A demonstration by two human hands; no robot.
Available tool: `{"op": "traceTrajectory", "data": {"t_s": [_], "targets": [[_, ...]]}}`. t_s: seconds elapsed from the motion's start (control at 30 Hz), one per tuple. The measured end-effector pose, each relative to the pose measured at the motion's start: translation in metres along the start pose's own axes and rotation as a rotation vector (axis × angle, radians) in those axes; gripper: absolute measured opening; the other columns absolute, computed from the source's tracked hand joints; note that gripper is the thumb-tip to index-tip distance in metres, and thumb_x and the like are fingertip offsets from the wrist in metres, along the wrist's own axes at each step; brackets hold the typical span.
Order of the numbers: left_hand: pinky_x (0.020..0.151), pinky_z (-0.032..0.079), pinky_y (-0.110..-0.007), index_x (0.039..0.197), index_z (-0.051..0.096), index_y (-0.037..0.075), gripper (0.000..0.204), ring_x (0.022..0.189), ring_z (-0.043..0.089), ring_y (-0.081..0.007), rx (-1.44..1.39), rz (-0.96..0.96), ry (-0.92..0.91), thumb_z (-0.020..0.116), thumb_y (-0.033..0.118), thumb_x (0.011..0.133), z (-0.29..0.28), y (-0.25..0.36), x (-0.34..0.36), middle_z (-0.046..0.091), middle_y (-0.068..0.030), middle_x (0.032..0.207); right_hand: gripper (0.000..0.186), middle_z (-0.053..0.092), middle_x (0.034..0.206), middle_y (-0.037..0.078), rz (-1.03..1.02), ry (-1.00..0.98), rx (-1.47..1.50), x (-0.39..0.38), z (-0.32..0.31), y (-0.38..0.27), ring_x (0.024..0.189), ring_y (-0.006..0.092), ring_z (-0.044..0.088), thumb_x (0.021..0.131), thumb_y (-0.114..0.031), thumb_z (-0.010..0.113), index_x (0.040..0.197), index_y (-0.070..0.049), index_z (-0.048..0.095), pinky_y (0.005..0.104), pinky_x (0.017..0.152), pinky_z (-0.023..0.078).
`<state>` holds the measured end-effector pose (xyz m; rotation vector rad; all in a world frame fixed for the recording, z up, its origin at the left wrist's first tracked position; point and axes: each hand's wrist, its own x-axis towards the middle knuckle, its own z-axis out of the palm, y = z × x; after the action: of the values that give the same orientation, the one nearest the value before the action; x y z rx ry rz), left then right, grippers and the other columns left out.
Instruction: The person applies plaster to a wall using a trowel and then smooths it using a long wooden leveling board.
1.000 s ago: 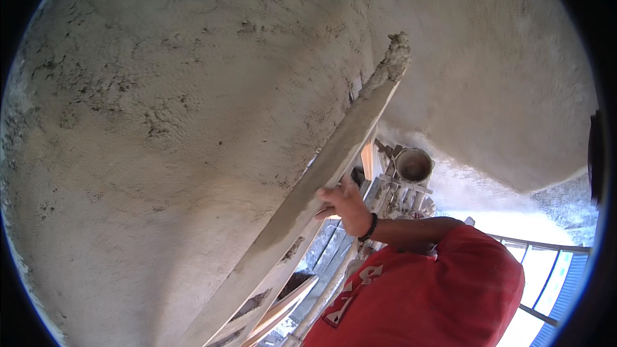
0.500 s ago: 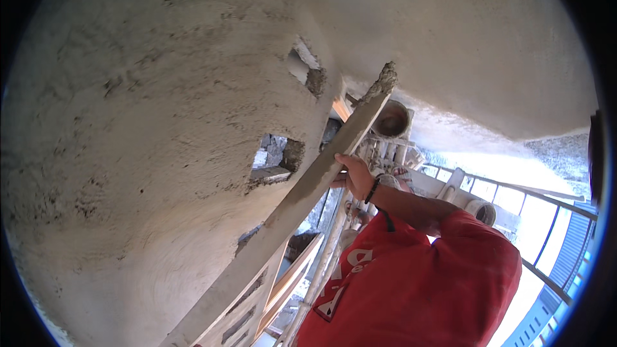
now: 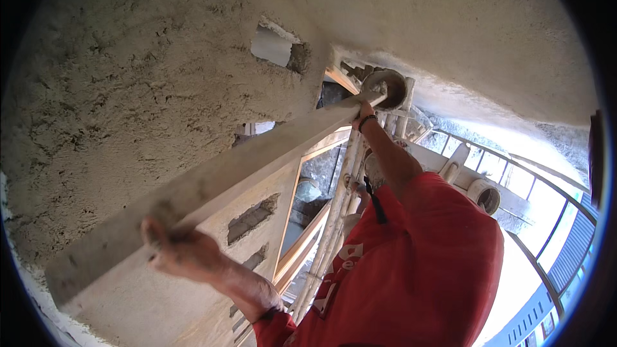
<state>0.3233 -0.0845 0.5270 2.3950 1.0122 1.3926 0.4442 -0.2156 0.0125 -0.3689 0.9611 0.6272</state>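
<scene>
A long, flat, mortar-smeared straightedge [image 3: 257, 151] runs slantwise in front of the plastered wall [image 3: 122, 115]. Near its lower left end my left hand [image 3: 189, 254] grips it, the thumb over the face and the other fingers partly hidden. My right hand [image 3: 364, 115] is closed round the bar close to its far upper end. That end reaches over the mouth of a round mortar-stained bucket [image 3: 393, 90]. The middle of the bar covers part of a wall opening.
Another rectangular opening [image 3: 275, 45] pierces the rough wall higher up. Bamboo poles [image 3: 344, 199] and a wooden frame [image 3: 302, 244] stand below the bar. On the right are a second round container [image 3: 484, 196] and a metal railing [image 3: 556, 225].
The straightedge has swung flatter, its far end now over the bucket instead of against the wall. My left hand has come into view on it; my right hand has moved toward the far end.
</scene>
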Motion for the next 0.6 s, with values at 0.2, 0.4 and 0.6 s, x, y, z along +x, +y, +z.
{"op": "traceTrajectory", "data": {"t_s": [0.2,0.4,0.6], "targets": [[0.079,0.043,-0.027,0.089,0.064,-0.007,0.021,0.085,0.056,-0.0131,-0.651,0.026,0.100,0.058,0.012,0.083,0.031,0.059,-0.033,0.061,-0.0105,0.091,0.027,0.053,0.064,0.006,0.301,0.055,-0.087,0.052,-0.014,-0.036,0.045,0.0188,0.046,0.082,-0.041,0.049,0.084,-0.014,0.052,0.0301,0.034,0.033],[0.088,0.044,-0.037,0.108,0.056,-0.006,0.031,0.095,0.056,-0.0238,-0.780,-0.094,0.114,0.058,0.012,0.082,-0.044,0.021,-0.014,0.058,-0.0154,0.106,0.037,0.060,0.088,0.008,0.199,-0.192,0.007,0.002,-0.021,-0.010,0.074,0.0223,0.057,0.083,-0.045,0.047,0.099,-0.014,0.056,0.0340,0.059,0.047],[0.095,0.039,-0.045,0.119,0.047,-0.005,0.046,0.107,0.051,-0.0294,-1.144,-0.326,0.028,0.059,0.017,0.081,-0.166,-0.112,-0.014,0.054,-0.0136,0.116,0.049,0.056,0.115,0.016,0.119,-0.265,-0.023,-0.053,0.007,0.025,0.107,0.0317,0.054,0.082,-0.040,0.053,0.116,-0.005,0.050,0.0473,0.092,0.044]]}}
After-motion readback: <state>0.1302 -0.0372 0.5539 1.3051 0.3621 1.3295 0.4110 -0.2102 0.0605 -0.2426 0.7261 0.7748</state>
